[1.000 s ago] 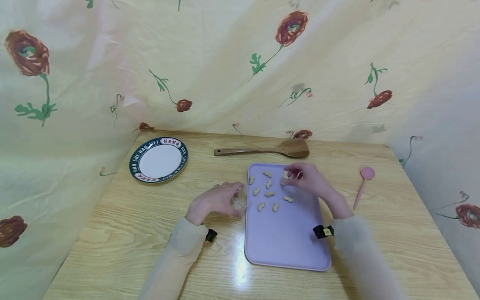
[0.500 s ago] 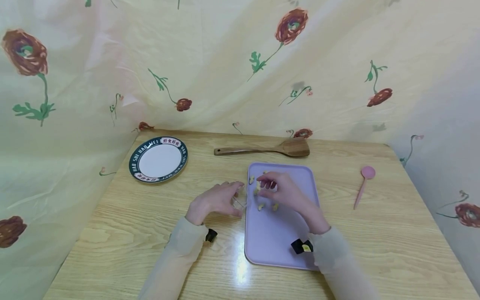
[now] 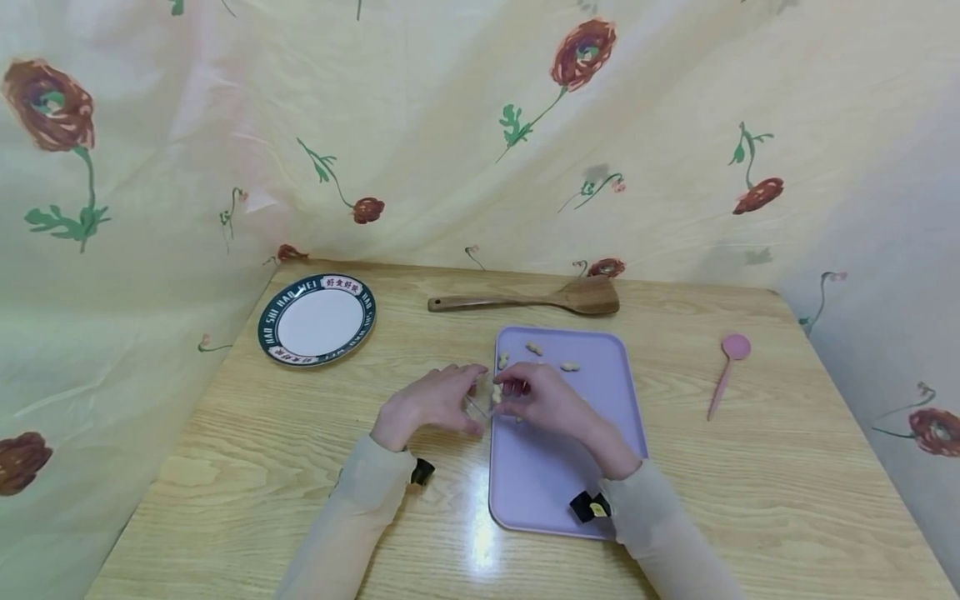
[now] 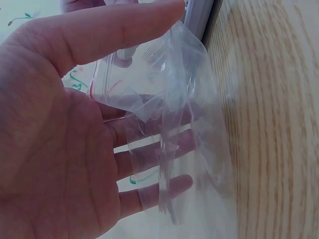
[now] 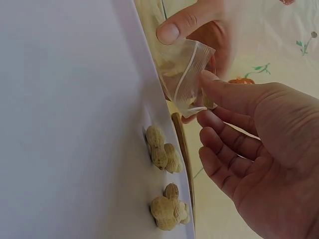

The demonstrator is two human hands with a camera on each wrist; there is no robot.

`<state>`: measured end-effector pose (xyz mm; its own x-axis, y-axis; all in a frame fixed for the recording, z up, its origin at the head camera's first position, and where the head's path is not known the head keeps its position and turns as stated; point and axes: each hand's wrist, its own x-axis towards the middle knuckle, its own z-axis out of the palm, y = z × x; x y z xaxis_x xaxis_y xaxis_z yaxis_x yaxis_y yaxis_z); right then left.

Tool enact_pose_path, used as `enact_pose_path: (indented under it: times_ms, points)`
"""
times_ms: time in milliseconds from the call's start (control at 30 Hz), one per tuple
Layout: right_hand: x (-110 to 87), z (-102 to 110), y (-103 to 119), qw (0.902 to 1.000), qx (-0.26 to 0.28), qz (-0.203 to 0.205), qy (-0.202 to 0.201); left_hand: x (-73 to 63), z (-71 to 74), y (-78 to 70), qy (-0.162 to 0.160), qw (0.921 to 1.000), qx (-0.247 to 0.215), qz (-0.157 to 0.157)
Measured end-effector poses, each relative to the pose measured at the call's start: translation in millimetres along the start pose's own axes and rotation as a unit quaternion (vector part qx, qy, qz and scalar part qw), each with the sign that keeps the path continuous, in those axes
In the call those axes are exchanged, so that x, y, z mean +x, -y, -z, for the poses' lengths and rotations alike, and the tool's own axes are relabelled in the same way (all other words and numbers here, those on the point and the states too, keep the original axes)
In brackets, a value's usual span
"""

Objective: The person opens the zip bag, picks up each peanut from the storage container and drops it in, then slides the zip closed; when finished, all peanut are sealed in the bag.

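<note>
Pale fabric printed with red flowers and green stems hangs behind the worktop and along both its sides. The worktop is light, streaky wood grain, with a bright reflection by the lilac tray's near left corner. A dark-rimmed white plate sits at the back left corner; a wooden spatula lies along the back edge, and a pink spoon near the right edge. The tray is right of the worktop's middle, loose peanuts towards its back end. At its left edge the left hand, thumb and fingers spread wide in a curve, holds a clear zip bag. The right hand, almost closed at thumb and forefinger, pinches a peanut in its shell at the bag's mouth.
</note>
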<state>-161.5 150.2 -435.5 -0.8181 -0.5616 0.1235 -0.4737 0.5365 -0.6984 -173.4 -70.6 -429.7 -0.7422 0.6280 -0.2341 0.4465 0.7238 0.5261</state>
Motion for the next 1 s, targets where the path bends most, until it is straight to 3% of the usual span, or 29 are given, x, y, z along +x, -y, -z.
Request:
enact_pose_path:
  times_ms: [1000]
  points:
    - [1.9,-3.1,-3.0,0.9998,-0.014,0.008,0.01,0.8,2.0,-2.9,0.004,0.9999,0.009,0.007]
